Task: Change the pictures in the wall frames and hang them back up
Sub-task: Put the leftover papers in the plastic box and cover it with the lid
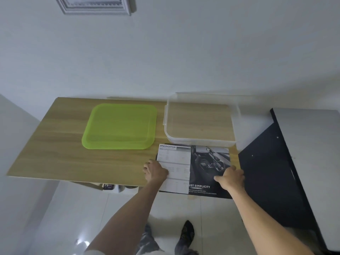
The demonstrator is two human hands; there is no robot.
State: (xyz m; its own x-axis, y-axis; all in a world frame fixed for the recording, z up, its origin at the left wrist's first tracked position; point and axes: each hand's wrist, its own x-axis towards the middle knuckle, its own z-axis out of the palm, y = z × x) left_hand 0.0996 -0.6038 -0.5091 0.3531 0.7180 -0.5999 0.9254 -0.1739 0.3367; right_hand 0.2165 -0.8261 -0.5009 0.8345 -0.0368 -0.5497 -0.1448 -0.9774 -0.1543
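A printed sheet (195, 162), half white specification table and half dark car-interior photo, lies at the near right of the wooden table (55, 144), overhanging its front edge. My left hand (155, 171) rests on the sheet's left edge with fingers curled. On the sheet's right edge lies my right hand (230, 176), its fingers over the paper. Whether either hand grips the paper or only presses it is unclear. A silver picture frame (95, 5) hangs on the white wall above, cut off by the top of the view.
A translucent green lid (119, 126) lies flat mid-table. Behind the sheet stands a clear plastic box (200, 120). A dark cabinet (272, 172) with a grey top sits right of the table. Glossy white floor tiles and my shoes lie below.
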